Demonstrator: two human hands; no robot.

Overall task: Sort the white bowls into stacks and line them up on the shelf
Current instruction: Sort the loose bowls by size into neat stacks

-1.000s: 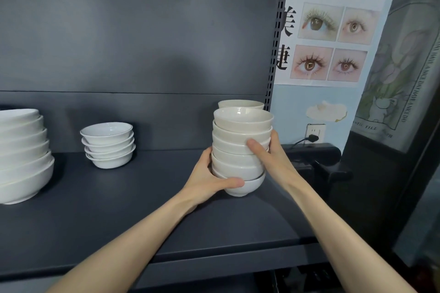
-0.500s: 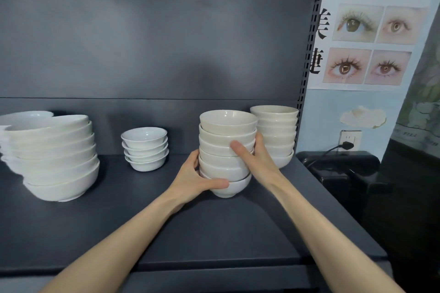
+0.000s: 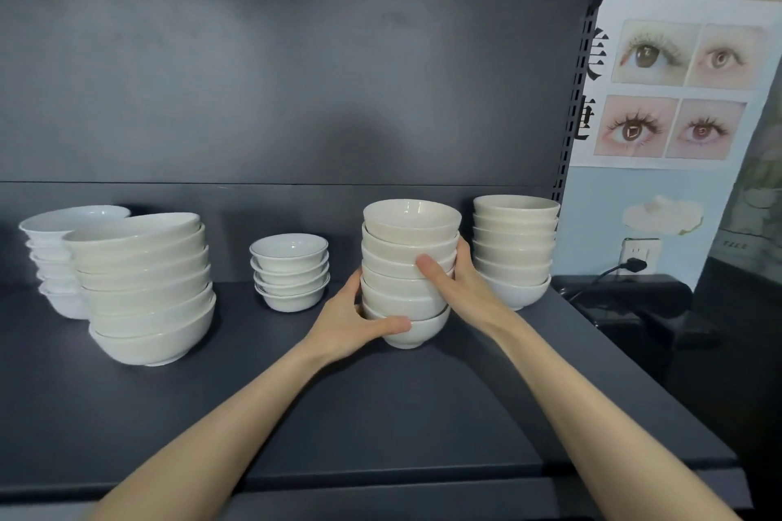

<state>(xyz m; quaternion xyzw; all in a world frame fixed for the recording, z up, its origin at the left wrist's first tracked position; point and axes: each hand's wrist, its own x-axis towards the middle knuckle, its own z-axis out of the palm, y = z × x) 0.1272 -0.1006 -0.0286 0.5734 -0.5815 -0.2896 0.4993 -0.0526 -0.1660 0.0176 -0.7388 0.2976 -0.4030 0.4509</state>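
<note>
On the dark shelf, the stack of rice bowls is held just left of a matching stack. The left hand cups its base and the right hand its middle, fingers curled round. Moving it level and slowly should prevent toppling.

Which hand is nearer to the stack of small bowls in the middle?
Left. The left hand grips the held stack just right of the small bowls; the right hand holds that stack's right side.
</note>
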